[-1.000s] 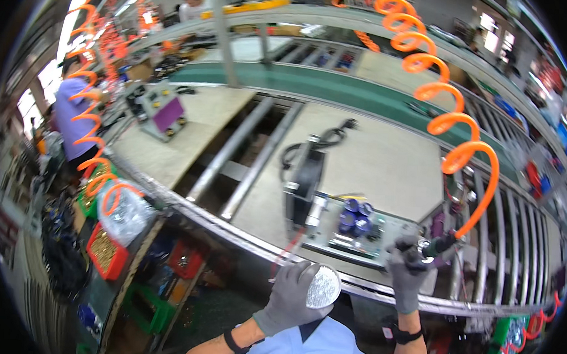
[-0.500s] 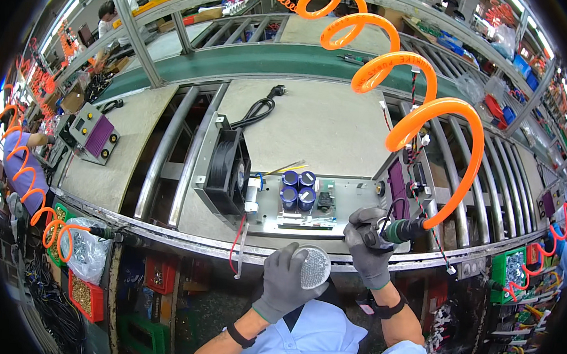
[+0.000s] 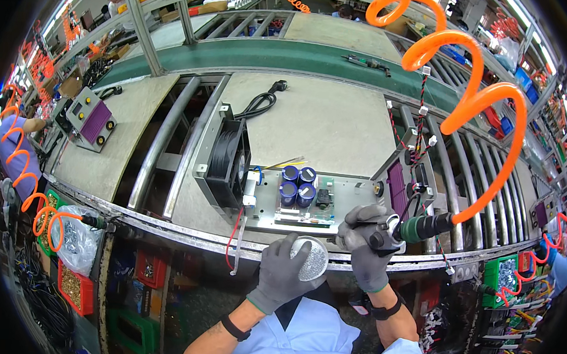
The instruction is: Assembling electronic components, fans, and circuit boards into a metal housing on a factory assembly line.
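My left hand (image 3: 277,276), in a grey glove, is closed around the rim of a round dish (image 3: 312,263) full of small silvery pieces, too small to name. My gloved right hand (image 3: 365,242) grips a pneumatic screwdriver (image 3: 415,229) with a black and green end, lying nearly level and pointing left. An orange coiled hose (image 3: 491,188) runs up from its end. Just beyond both hands, a metal chassis (image 3: 353,197) carries a circuit board with several purple capacitors (image 3: 306,192). A black fan (image 3: 229,164) stands upright at its left end, a purple-faced panel (image 3: 400,186) at its right.
The chassis sits on a pale board (image 3: 312,124) over a roller conveyor (image 3: 163,145). A black power cord (image 3: 261,104) lies behind the fan. Loose wires hang by the right panel. Another purple-faced unit (image 3: 93,122) stands left. Red and green bins (image 3: 76,288) line the near edge.
The screwdriver has swung toward level, its hose end moving right and the coils shifting right with it. The left hand still holds the dish, slightly lower and further left.
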`<state>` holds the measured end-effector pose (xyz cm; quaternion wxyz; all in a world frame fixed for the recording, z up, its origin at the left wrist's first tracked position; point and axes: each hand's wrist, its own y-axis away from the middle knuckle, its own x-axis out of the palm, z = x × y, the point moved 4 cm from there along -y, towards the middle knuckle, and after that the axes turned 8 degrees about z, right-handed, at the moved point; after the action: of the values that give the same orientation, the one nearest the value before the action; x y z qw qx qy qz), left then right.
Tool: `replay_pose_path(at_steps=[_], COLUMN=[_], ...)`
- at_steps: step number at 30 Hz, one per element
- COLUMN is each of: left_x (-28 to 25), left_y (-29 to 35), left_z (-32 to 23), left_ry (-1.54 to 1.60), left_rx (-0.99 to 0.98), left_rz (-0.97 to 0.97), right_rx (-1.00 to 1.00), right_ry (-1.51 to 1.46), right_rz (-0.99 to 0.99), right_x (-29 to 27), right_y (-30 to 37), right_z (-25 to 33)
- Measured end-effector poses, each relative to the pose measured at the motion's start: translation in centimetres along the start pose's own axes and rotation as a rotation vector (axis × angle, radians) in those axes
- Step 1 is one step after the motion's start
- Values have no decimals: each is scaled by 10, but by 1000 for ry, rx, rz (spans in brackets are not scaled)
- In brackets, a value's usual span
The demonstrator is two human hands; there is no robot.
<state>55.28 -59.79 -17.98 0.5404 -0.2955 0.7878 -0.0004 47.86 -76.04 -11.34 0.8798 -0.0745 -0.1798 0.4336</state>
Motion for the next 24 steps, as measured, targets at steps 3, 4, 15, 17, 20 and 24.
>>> replay_pose_path(at_steps=[3,4,15,17,20,24], left_x=[3,4,1,3,5,5], left_y=[1,1,3,3,2,2], left_z=[3,4,9,10,11,11], left_ry=[4,2,45,55,61,56], left_rx=[8,14,36,22,3,1], left_rz=[28,34,-24,-16,-7,3], right_rx=[-41,-39,72,72,49,59], right_ry=[-45,-11,-27,-13,1,107], right_rz=[88,86,86,100,113,119], right_x=[17,21,40,41,42,41], right_y=[-2,-3,-7,-8,-9,-12], right_z=[5,5,-19,-23,-26,-24])
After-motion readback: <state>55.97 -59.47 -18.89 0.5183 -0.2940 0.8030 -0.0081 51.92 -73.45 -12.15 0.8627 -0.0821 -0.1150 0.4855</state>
